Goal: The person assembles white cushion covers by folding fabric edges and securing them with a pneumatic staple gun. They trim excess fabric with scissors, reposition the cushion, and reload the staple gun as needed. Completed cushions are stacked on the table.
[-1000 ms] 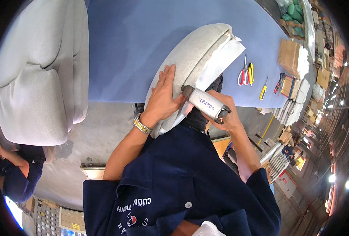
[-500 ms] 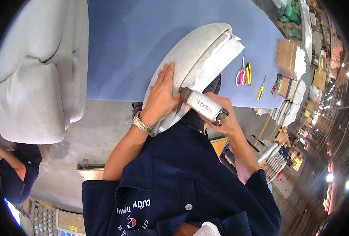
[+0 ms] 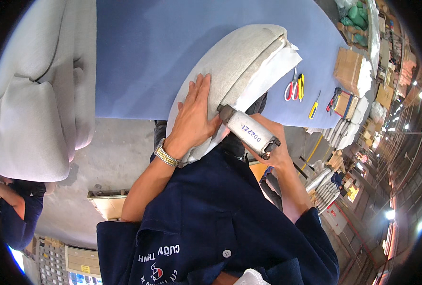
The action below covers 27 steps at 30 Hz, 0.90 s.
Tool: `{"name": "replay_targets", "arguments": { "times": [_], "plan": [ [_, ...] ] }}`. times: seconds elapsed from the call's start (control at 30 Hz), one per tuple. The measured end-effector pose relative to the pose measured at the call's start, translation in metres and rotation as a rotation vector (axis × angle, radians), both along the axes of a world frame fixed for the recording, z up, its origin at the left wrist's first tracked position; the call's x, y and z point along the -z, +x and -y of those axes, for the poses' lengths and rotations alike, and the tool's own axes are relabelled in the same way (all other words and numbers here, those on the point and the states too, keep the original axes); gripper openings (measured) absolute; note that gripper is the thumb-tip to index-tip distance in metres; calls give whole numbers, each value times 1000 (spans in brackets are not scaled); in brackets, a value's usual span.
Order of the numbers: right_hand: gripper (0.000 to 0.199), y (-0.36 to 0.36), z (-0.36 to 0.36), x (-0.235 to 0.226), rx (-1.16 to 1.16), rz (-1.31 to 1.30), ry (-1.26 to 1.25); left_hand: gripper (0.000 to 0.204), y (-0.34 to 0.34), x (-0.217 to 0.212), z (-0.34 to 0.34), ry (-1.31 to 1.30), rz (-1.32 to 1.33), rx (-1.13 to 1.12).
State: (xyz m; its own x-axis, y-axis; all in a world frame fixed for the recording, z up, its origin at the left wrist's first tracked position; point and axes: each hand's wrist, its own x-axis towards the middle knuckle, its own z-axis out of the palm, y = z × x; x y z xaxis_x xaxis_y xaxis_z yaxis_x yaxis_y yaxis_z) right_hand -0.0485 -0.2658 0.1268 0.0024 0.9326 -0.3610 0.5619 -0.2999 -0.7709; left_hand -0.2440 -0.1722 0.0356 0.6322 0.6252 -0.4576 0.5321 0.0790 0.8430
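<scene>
Shift since earlier frame: grey woven-fabric curved cushion [image 3: 230,57] sits slightly nearer the red-and-white-handled scissors [image 3: 292,84]; left wrist lies a little farther left.
Cushion position: at the front of the blue flat-topped table [image 3: 149,71], lower end reaching past the front edge toward the navy cloth shirt [image 3: 196,204].
Cushion edges: outer left side rounded; right side a long seam, with a white thin sheet [image 3: 268,71] projecting beyond it.
Left hand [image 3: 194,114]: laid flat on the cushion, fingers extended, palm down, not closed round anything; silver-and-gold metal watch [image 3: 167,156] on the wrist.
Right hand [image 3: 276,130]: closed round a silver cylindrical tool with dark nose [image 3: 249,129]; grip partly hidden behind the tool body.
Tool nose: at the seam, just beside the left thumb; depth of contact cannot be told.
Room at left: broad blue stretch between the cushion and the large pale grey upholstered piece [image 3: 30,123].
Room at right: narrow blue strip between the white sheet and the scissors; yellow-bodied knife [image 3: 301,85] just beside these, yellow-handled screwdriver [image 3: 313,111] nearer the front edge.
Far right: brown cardboard box [image 3: 349,65], well apart from both hands.
</scene>
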Motion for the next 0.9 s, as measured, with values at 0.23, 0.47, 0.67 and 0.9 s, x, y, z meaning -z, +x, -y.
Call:
{"name": "replay_targets", "arguments": {
  "times": [0.23,0.47,0.67,0.9],
  "plan": [
    [34,0,-6,-1,39,-65,-163,108,2,-4,2,-14,-36,9],
    [50,-11,-2,8,68,6,-14,107,1,10,-1,-1,37,21],
    [29,-29,36,-3,181,147,329,90,-1,13,-15,148,103,12],
    [31,-59,172,-9,870,309,320,78,-13,6,-69,226,22,86]
  ]
}}
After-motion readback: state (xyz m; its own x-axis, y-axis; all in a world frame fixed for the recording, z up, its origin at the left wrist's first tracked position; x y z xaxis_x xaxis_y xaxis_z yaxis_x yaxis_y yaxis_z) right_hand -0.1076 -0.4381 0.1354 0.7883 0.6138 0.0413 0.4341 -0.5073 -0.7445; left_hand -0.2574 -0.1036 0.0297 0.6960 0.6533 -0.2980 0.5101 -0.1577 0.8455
